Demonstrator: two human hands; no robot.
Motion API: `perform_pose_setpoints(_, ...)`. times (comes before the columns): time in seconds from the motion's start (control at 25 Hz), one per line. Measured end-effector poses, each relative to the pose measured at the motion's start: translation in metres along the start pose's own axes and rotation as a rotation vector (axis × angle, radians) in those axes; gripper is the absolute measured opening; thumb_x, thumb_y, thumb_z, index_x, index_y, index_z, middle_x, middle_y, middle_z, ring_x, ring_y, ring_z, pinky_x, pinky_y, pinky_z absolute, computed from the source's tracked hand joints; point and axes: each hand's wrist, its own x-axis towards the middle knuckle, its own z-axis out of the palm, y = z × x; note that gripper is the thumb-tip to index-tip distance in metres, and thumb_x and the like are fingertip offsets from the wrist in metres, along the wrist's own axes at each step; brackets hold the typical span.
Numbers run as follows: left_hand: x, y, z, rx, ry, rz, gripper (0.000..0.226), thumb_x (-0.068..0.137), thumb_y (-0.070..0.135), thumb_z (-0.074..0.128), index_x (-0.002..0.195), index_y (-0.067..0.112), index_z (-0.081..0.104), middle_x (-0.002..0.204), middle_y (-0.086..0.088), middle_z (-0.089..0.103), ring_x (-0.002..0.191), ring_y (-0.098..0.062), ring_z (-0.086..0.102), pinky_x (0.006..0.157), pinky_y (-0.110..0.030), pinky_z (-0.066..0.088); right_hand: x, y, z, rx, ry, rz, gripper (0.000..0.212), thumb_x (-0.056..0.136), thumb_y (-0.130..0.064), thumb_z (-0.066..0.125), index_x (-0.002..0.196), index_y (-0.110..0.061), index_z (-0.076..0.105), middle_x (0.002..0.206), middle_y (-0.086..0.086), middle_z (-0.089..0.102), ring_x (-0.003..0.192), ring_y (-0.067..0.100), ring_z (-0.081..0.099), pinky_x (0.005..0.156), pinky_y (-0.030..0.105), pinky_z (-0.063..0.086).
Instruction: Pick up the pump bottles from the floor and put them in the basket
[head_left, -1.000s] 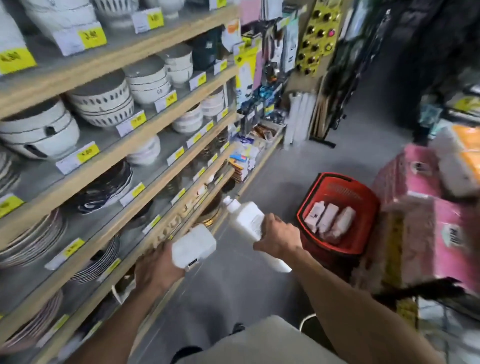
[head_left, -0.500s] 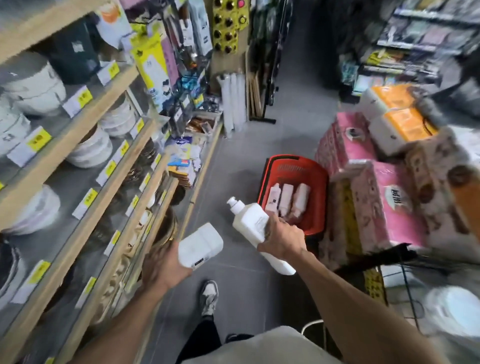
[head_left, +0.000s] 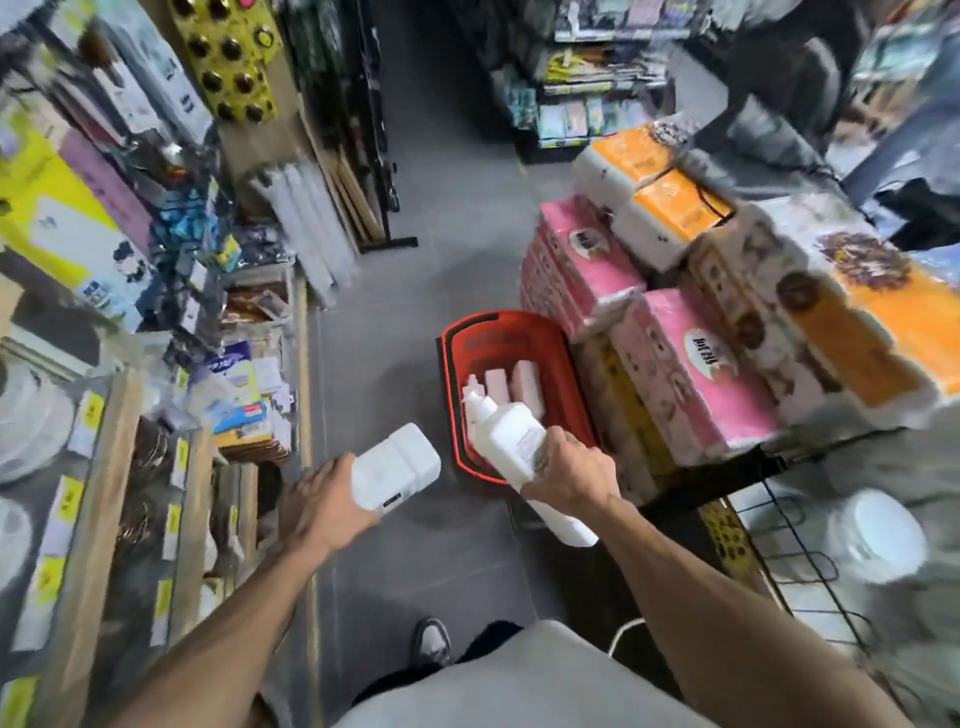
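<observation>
1. While the right hand (head_left: 569, 475) grips a white pump bottle (head_left: 511, 441) round its middle, nozzle tipped over the red basket (head_left: 501, 332), lower it well inside before letting go.
2. Lay it flat beside the bottles (head_left: 511, 387) already lying in there, so nothing bounces out.
3. The left hand (head_left: 322, 499) holds a second white bottle (head_left: 397, 467) by one end, above the floor just left of the basket; bring it across afterwards.
4. Mind the pink tissue packs (head_left: 685, 374) just beside the basket's right wall.

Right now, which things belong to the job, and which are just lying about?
Job: left hand, gripping a white bottle; right hand, gripping a pump bottle; red basket; bottles inside it.
Lying about: pink tissue packs; orange packs; wooden shelves.
</observation>
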Motion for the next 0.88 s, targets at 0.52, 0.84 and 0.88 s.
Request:
perform_pose_setpoints(0.52,0.207,0.122,-0.041,0.257,-0.075,0.372,0.062,0.063,0.056,0.072,0.113,0.027,0.049,0.120,0.004,0.063,0.110,-0.026,0.060,0.086,-0.038,0.046,0.121,0.070,-0.027,0.143,0.002,0.304,0.061,0.062,-0.057,0.072,0.103,-0.023,0.043,0.110,-0.002,0.062,0.097,0.031,0.064,0.075,0.039,0.050)
perform_pose_setpoints(0.84,0.300,0.198,-0.049,0.338,-0.114,0.576,0.062,0.066,0.060,0.069,0.115,0.029,0.049,0.119,0.007,0.061,0.110,-0.025,0.057,0.087,-0.040,0.044,0.179,0.108,-0.045,0.204,0.000,0.455,0.059,0.066,-0.055,0.072,0.106,-0.022,0.043,0.112,-0.001,0.061,0.097,0.032,0.064,0.073,0.039,0.049)
perform_pose_setpoints(0.88,0.311,0.208,-0.050,0.353,-0.118,0.609,0.062,0.066,0.060,0.069,0.116,0.030,0.049,0.119,0.008,0.061,0.110,-0.024,0.057,0.087,-0.040,0.044,0.185,0.112,-0.046,0.215,-0.003,0.480,0.059,0.066,-0.055,0.072,0.105,-0.022,0.043,0.112,-0.001,0.061,0.097,0.032,0.064,0.072,0.038,0.049)
